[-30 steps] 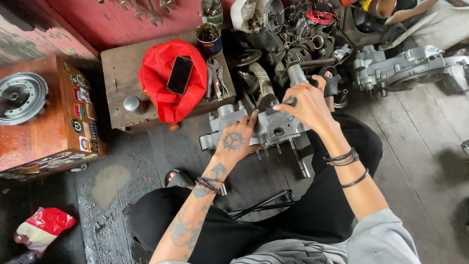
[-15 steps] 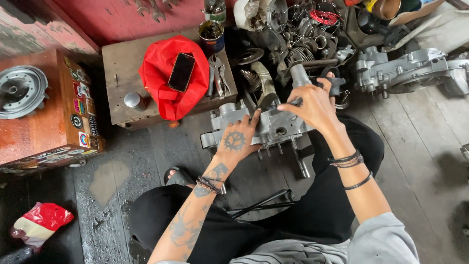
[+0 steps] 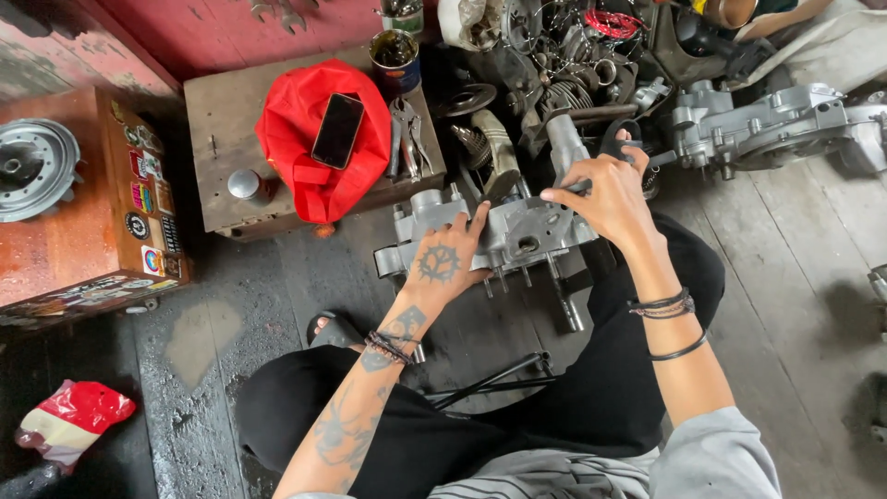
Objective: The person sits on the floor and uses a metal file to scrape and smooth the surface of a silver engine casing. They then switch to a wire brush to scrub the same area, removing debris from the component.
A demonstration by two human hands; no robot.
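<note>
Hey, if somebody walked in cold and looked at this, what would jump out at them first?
Probably the bright red cloth with a black phone lying on it, on the wooden box at upper left. Next, the grey metal engine case on the floor in the middle: the tattooed left hand presses on it, while the right hand grips a dark tool at its top. Behind lies a heap of metal parts.

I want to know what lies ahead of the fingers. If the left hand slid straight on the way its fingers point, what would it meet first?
The left hand rests on the grey engine casing, fingers pointing up and away. Going straight on, it would probably first meet the casing's raised far edge, then the dark ribbed part behind; depth is unclear.
</note>
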